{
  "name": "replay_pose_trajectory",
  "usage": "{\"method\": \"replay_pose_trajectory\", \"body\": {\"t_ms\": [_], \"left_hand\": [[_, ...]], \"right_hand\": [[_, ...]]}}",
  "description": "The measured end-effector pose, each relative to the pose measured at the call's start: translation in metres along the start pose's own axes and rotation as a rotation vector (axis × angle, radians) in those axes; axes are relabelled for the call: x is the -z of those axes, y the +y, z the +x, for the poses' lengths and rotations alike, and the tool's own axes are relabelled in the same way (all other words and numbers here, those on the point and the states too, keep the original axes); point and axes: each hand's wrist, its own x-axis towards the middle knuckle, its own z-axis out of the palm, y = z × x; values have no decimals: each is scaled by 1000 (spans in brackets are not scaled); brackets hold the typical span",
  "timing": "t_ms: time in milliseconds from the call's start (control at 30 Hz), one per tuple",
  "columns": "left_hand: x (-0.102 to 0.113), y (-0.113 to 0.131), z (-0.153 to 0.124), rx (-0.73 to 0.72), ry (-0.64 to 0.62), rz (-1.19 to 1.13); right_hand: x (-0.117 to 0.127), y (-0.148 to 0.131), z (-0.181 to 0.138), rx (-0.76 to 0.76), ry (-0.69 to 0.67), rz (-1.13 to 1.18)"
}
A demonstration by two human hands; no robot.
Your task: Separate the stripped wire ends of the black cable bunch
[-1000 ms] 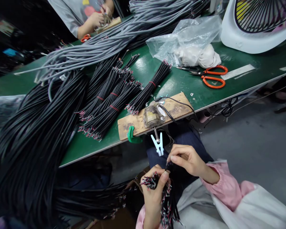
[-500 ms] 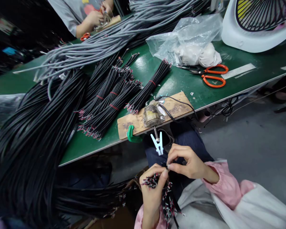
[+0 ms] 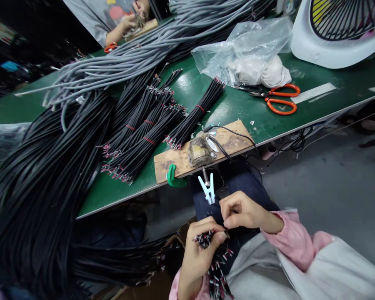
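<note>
My left hand (image 3: 200, 252) is wrapped round a bundle of black cables (image 3: 218, 268) whose red, white and black wire ends stick out above the fist and hang below it. Close to the left thumb, my right hand (image 3: 242, 212) is pinched shut; whatever it holds, if anything, is too small to make out. Just above both hands, a light blue clothes peg (image 3: 208, 189) is fixed on the shaft of a small motor (image 3: 200, 151). That motor sits on a wooden board (image 3: 234, 139), held at the table edge by a green clamp (image 3: 174, 177).
Tied bundles of black cables (image 3: 137, 139) lie on the green table (image 3: 118, 193), beside long black cables (image 3: 40, 187) and grey cables (image 3: 112, 62). Orange-handled scissors (image 3: 281, 100), a plastic bag (image 3: 253, 39) and a white fan (image 3: 318, 54) are farther right. Another person's hands (image 3: 129, 23) work across the table.
My hands have come slightly apart, the left shifting a little down and the right staying pinched near its thumb. Across the table, the other person's hands have moved slightly.
</note>
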Motion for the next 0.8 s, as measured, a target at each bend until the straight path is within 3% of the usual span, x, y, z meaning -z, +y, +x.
{"method": "replay_pose_trajectory", "body": {"t_ms": [167,267,333,433,533,667,800], "left_hand": [[-5,-2,0,38,92,-266],[-10,-6,-3,148,188,-492],[-14,-8,-5,232,226,-605],[-21,-8,-7,306,271,-699],[-26,-7,-6,315,286,-717],[-32,-5,-1,297,334,-701],[-37,-5,3,253,362,-720]], "right_hand": [[-2,2,0,-53,78,220],[-2,4,-2,95,-3,213],[-2,6,-3,231,-27,92],[-5,8,-2,399,48,-63],[-10,9,1,472,146,-61],[-21,13,4,456,269,48],[-30,21,3,318,312,233]]}}
